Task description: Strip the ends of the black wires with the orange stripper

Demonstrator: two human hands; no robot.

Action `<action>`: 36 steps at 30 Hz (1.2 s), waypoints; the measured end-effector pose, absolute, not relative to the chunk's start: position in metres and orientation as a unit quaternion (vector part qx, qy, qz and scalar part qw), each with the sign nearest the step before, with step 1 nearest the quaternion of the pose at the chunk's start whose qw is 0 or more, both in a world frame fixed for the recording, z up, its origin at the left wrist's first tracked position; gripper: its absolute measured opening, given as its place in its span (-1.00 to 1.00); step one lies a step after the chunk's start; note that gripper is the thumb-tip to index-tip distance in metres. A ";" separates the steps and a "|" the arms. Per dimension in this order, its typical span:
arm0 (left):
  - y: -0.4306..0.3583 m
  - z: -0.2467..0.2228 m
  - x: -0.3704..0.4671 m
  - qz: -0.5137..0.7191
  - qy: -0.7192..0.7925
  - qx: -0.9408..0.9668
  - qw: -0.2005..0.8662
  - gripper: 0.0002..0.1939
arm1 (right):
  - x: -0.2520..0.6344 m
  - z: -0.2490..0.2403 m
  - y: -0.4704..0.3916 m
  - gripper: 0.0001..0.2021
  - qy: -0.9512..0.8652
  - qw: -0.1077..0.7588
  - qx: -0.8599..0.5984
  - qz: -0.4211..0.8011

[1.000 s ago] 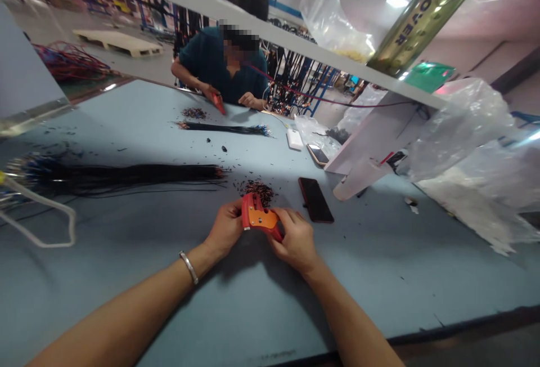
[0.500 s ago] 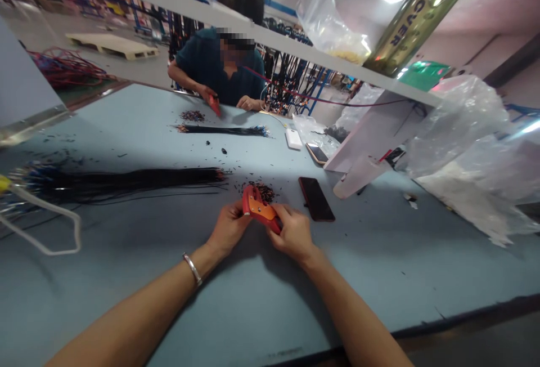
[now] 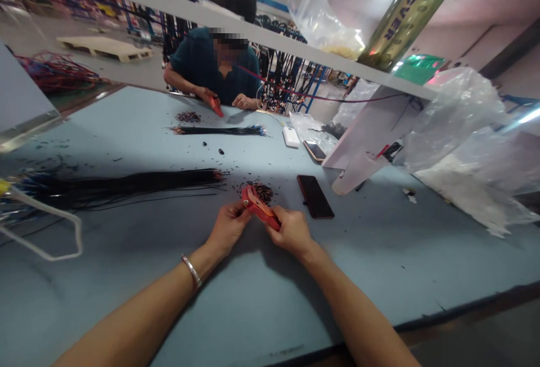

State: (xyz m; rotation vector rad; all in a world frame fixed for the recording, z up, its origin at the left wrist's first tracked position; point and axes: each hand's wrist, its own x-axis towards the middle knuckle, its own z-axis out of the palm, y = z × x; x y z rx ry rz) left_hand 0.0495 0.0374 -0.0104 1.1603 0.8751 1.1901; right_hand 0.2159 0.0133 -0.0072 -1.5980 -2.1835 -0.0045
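Observation:
My right hand (image 3: 292, 232) is wrapped round the handle end of a red and orange hand tool (image 3: 261, 208), which points up and to the left. At the tool's head, my left hand (image 3: 229, 225) has its fingers pinched together; anything between them is too small to make out. Just behind the tool lies a pile of small dark and copper-coloured scraps (image 3: 264, 192). A long bundle of black wires (image 3: 139, 182) stretches across the table to the left, its copper-coloured ends towards my hands and blue and white ends at the far left.
A dark phone (image 3: 315, 197) lies right of my hands. Across the table (image 3: 236, 310), a person holds a red tool (image 3: 216, 106) behind a smaller wire bundle (image 3: 219, 130). A white shelf post, a tilted cup (image 3: 354, 175) and plastic bags stand at right; a white bent frame (image 3: 78, 232) at left.
The red tool has turned in my right hand, showing less of its orange side. My hands have stayed almost in place, and the whole view has shifted slightly.

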 end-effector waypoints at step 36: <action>0.032 -0.006 0.044 0.531 0.465 0.586 0.398 -0.79 | 0.233 0.001 -0.021 -0.67 -0.413 0.369 -0.325 0.767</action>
